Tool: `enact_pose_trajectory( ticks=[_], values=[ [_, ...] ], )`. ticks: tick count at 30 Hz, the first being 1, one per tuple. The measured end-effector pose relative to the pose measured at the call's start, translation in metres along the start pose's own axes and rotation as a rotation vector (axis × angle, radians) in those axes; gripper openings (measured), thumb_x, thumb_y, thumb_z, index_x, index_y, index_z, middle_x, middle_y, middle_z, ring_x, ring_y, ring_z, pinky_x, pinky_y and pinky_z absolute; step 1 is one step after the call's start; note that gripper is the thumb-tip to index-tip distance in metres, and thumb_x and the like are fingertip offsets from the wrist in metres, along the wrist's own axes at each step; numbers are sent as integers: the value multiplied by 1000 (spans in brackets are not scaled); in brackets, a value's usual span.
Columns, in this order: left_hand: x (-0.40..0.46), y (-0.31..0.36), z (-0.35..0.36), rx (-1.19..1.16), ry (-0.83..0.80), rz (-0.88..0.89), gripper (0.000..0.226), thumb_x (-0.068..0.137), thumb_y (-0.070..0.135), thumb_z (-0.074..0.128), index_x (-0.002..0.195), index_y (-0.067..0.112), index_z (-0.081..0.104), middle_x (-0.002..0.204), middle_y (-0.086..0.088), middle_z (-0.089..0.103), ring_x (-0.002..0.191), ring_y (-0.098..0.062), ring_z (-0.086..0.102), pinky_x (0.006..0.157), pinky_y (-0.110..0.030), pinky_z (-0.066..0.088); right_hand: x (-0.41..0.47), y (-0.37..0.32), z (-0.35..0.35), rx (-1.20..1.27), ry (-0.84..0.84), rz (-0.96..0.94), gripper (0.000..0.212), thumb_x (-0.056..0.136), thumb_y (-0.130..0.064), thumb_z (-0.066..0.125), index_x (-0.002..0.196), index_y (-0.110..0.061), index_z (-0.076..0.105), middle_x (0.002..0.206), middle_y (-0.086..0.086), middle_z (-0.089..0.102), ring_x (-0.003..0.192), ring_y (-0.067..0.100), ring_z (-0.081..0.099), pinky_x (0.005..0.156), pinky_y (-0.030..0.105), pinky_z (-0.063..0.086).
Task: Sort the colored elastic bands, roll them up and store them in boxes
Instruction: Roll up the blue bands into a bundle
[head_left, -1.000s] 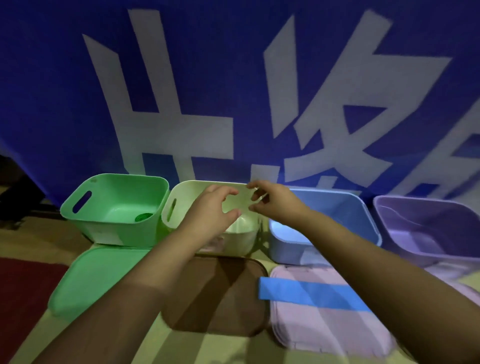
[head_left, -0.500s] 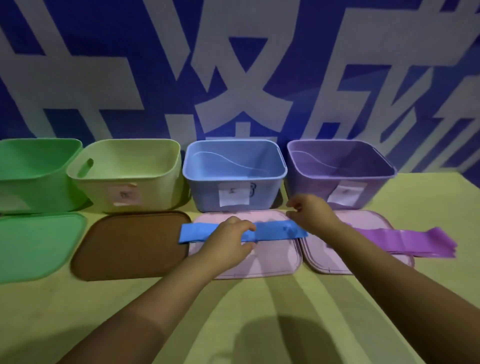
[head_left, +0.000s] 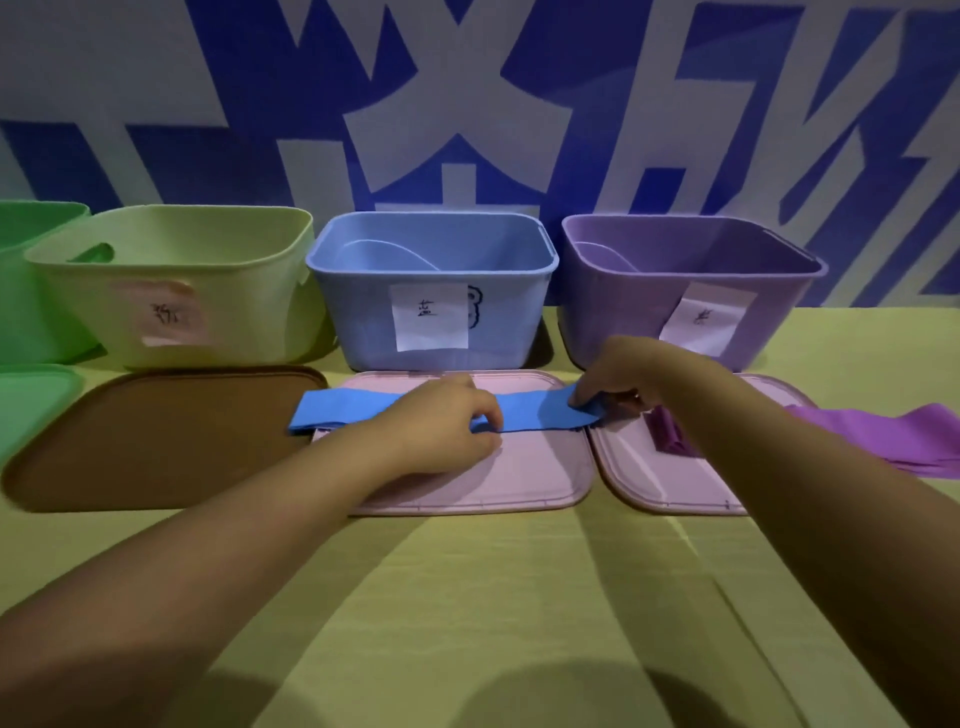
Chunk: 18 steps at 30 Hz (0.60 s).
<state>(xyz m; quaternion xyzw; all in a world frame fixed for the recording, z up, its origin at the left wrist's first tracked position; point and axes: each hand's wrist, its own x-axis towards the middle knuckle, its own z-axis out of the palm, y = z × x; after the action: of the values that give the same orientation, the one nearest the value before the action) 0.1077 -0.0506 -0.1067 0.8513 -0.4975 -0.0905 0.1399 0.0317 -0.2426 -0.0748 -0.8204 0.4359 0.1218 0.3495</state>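
Nearest the camera, two bare forearms reach in from the lower corners of the frame over a yellow-green tablecloth (head_left: 493, 597). At centre, the left hand (head_left: 441, 423) lies on the blue elastic band (head_left: 540, 413), its curled fingers pinching the strip near the middle; half a second ago it sat in much the same spot on the band. Right of centre, the right hand (head_left: 618, 376) pinches the band's right end, fingers bent down onto it, where earlier it hovered just at that end. The band lies flat, stretched left to right across a pink lid (head_left: 519, 478), its left end overhanging onto a brown lid (head_left: 156, 441).

At mid right, a second pink lid (head_left: 670, 483) carries a purple elastic band (head_left: 857, 436), which trails off toward the right edge, partly hidden by the right forearm. At mid left, a green lid (head_left: 31, 405) shows.

Behind the lids stands a row of boxes: a green box (head_left: 26, 312) at the left edge, a yellow-green box (head_left: 176, 291), a blue box (head_left: 431, 291) and a purple box (head_left: 675, 291), the last three labelled. The view has drawn closer to them than before. Farthest, a blue banner (head_left: 467, 104) with large white characters fills the top.
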Motion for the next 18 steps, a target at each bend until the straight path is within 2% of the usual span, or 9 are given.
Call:
enact_pose_trajectory(
  ticks=[2,3,6,7,10,12,13,15,18],
  values=[
    [-1,-1,-1,-13,-1,-9,19,87,34,59,105,31,66,102,6,50,96,-12,53,90,-28,43,1,2,-1,49,20,-23,17,82,-7,69,84,0,54,68,13,55,50,18,52,36,15,42],
    [-1,-1,-1,-24,8,-17,18,87,33,60,104,30,67,101,8,51,96,-11,53,92,-28,43,1,2,-1,60,36,-49,19,81,-8,70,90,1,56,72,12,56,53,18,52,43,18,44],
    [-6,0,1,-38,74,-53,23,89,33,59,110,26,65,107,8,61,100,-13,57,91,-27,45,-10,3,-2,55,126,-204,36,79,-12,72,111,-5,56,101,10,57,88,22,54,77,29,48],
    [-9,1,2,-50,112,-79,30,89,35,58,118,26,59,109,7,64,100,-15,58,87,-27,45,-19,3,0,49,163,-277,36,80,-13,71,112,-10,57,107,9,56,98,24,53,83,32,47],
    [-20,8,7,-193,241,-141,59,91,38,56,142,26,29,104,-1,67,94,-20,61,80,-33,47,-55,1,8,74,285,-526,21,82,-12,69,99,-17,58,102,7,58,95,21,53,77,29,47],
    [-29,16,6,-271,316,-138,67,92,36,56,146,32,18,102,-5,66,89,-23,62,79,-36,49,-81,1,14,90,349,-676,19,82,-10,69,95,-18,57,99,4,59,93,18,54,69,22,44],
    [-35,21,4,-306,363,-131,64,92,33,55,146,34,20,102,-5,64,88,-23,60,77,-35,49,-93,0,16,88,379,-740,19,82,-10,69,92,-19,56,99,3,60,93,17,56,66,19,43],
    [-41,27,-6,-379,464,-136,47,94,28,53,138,31,38,103,-7,62,88,-24,58,75,-33,47,-115,-5,20,98,422,-848,19,82,-9,69,85,-21,55,99,4,62,94,18,58,70,21,47],
    [-63,41,-32,-470,683,-133,13,92,20,53,105,21,58,89,-6,62,83,-25,57,72,-33,46,-154,-10,17,221,484,-978,20,80,-6,70,76,-21,57,92,5,64,92,22,62,81,34,54]
  ],
)
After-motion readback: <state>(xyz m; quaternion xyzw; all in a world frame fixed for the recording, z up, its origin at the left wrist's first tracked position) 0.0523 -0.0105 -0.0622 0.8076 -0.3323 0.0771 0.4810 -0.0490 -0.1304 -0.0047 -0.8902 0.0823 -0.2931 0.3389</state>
